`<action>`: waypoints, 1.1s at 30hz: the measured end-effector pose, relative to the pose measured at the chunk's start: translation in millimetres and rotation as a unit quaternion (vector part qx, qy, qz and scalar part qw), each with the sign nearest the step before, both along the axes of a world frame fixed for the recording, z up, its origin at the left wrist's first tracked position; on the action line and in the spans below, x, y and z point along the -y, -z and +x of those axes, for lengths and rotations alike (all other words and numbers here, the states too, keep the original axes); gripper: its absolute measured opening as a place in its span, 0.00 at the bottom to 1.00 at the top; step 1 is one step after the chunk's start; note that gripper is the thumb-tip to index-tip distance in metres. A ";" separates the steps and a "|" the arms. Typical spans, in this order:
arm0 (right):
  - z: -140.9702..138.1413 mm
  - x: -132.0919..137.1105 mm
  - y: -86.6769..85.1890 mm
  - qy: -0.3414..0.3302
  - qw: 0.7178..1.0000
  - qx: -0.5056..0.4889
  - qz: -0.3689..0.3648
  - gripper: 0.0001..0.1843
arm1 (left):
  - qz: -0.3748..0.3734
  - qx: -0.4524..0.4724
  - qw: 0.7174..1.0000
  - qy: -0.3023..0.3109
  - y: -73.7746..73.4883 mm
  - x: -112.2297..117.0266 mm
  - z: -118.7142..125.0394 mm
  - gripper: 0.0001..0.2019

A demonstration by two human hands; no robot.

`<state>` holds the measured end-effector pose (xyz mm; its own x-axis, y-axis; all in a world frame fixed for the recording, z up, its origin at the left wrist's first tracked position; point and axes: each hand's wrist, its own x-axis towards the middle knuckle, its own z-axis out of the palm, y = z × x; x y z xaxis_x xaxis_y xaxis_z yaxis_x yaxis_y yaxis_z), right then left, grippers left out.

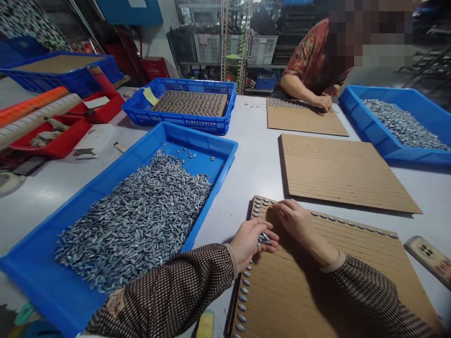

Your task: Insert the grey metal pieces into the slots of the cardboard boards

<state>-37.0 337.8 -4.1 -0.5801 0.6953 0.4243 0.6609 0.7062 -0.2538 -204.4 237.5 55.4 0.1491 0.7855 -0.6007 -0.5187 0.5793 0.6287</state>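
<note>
Two hands, near each other but apart: left hand (248,238) cupped around silver pieces (263,239), too bunched to count; right hand (298,223) bent over the near board (355,272), cannot tell what its fingertips hold. On the desk (248,141): three boards, two blue trays (38,267) of loose pieces, one phone (431,260).

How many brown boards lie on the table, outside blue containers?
3: near board at lower right, middle board just beyond it, far board before another person. More may hide beneath.
</note>
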 end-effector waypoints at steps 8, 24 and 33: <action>2.1 1.3 -3.5 -0.014 0.998 0.053 -0.006 0.14 | -0.014 0.007 1.000 -0.007 -7.1 1.5 0.3 0.14; -0.5 8.0 -16.8 0.012 0.997 -0.018 -0.069 0.13 | 0.037 -0.016 0.999 -0.004 0.7 3.5 0.2 0.09; -6.4 56.2 -43.8 -0.046 0.826 -0.307 -0.470 0.11 | 0.031 -0.011 0.997 -0.071 2.3 2.4 -0.2 0.09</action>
